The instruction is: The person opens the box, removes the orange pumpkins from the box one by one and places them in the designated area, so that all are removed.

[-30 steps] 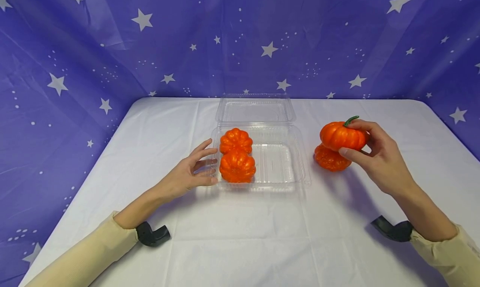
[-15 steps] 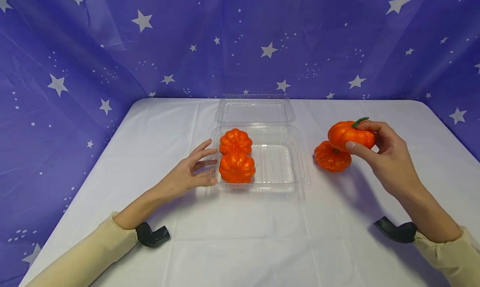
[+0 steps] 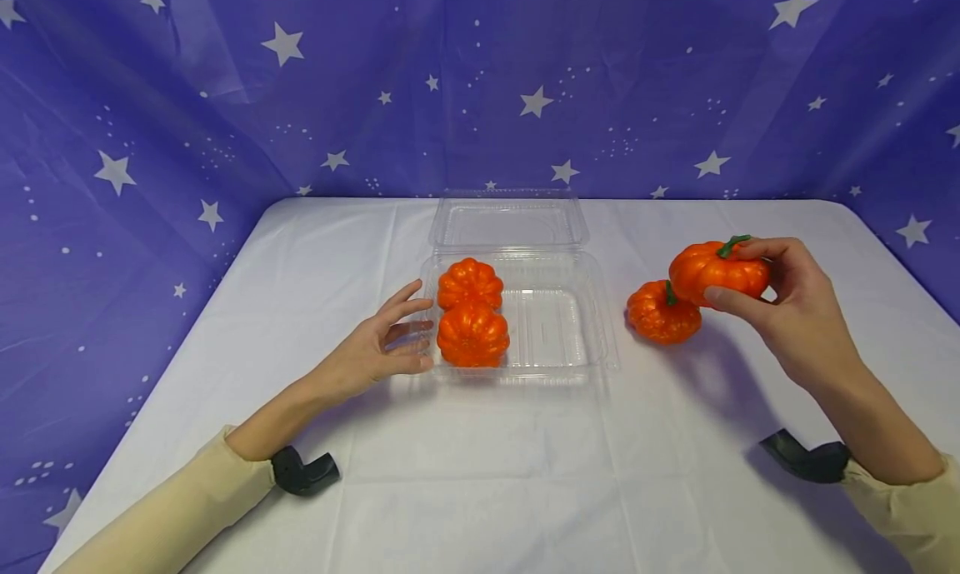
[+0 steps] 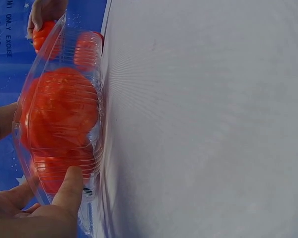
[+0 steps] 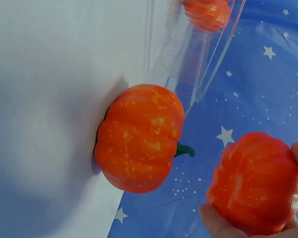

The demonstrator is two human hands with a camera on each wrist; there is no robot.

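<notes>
My right hand (image 3: 802,316) pinches an orange pumpkin (image 3: 708,270) with a green stem between thumb and fingers, raised above the table. Just left of it and lower, a second pumpkin (image 3: 663,314) rests on the cloth; in the right wrist view this pumpkin (image 5: 141,139) stands apart from the held pumpkin (image 5: 258,183). A clear plastic container (image 3: 551,328) holds two more pumpkins, one behind (image 3: 470,282) and one in front (image 3: 473,334), along its left side. My left hand (image 3: 371,346), fingers spread, touches the container's left wall; its thumb shows against the plastic in the left wrist view.
The container's clear lid (image 3: 510,222) lies folded back behind it. White cloth (image 3: 480,491) covers the table, and a purple curtain with white stars (image 3: 450,82) hangs behind and at both sides. Dark wrist mounts (image 3: 303,471) show at both sleeves.
My right hand has moved to the right with its pumpkin, uncovering more of the pumpkin on the table, including its stem. The left hand has stayed at the container.
</notes>
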